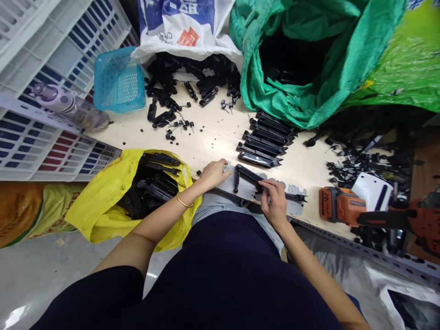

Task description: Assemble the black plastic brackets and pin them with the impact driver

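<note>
My right hand [275, 201] has thumb and fingers closed on a long black jointed plastic arm [250, 174], which lies over a grey patch [296, 207] at the bench's front edge. A short black link [237, 179] angles down from the arm's left end. To the left, my left hand [213, 173] rests by the edge, thumb and forefinger apart, with nothing visible in it. Just beyond the hands, several similar black arms [259, 158] lie in a slanted row. Beside my left forearm, a yellow bag [99, 201] stands open with more black arms inside.
At the right lie an orange cordless tool's battery [338, 204] and a pile of small black parts and screws [357, 156]. A green sack [302, 107] and a white sack [192, 41] stand behind. A blue basket [120, 85] and white crates [68, 50] border the left.
</note>
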`<state>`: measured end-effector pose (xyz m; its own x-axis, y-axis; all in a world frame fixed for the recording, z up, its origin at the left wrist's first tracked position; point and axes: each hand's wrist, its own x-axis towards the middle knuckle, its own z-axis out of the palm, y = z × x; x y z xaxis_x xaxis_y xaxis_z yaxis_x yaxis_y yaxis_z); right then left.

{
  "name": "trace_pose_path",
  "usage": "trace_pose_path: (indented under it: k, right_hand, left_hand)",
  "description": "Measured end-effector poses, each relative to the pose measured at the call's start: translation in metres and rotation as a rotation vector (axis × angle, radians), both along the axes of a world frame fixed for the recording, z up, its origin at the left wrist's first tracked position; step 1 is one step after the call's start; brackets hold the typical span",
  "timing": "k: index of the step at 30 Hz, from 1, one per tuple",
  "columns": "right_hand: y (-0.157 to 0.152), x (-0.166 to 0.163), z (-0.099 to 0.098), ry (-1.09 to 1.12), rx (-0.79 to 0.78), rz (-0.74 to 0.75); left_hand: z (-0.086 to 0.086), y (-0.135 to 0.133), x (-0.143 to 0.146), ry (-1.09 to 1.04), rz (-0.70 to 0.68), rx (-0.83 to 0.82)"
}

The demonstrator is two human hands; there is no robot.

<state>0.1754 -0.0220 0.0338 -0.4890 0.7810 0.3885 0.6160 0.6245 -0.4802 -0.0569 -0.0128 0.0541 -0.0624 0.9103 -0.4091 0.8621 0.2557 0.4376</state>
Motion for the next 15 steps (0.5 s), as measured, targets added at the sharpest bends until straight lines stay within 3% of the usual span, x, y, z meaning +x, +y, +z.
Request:
trace_pose_path:
  k: [3,6,12,15]
  right_hand:
    - [0.002,-0.013,-0.001,-0.049,-0.001,0.058]
    - [0.018,-0.038,-0.015,-0.243,-0.013,0.097]
    - [0.035,-0.049,-0.034,-0.477,-0.035,0.165]
    - [0.033,-0.047,-0.032,-0.519,-0.003,0.151]
  left_hand:
    - [-0.011,-0.011,0.031,-0.019,-0.036,-0.077]
    - [-0.02,-0.017,0.052,0.037,-0.027,-0.103]
    - [-0.023,-0.01,0.046,0.06,-0.151,-0.126]
    - [-0.024,-0.008,0.05,0.049,-0.069,-0.131]
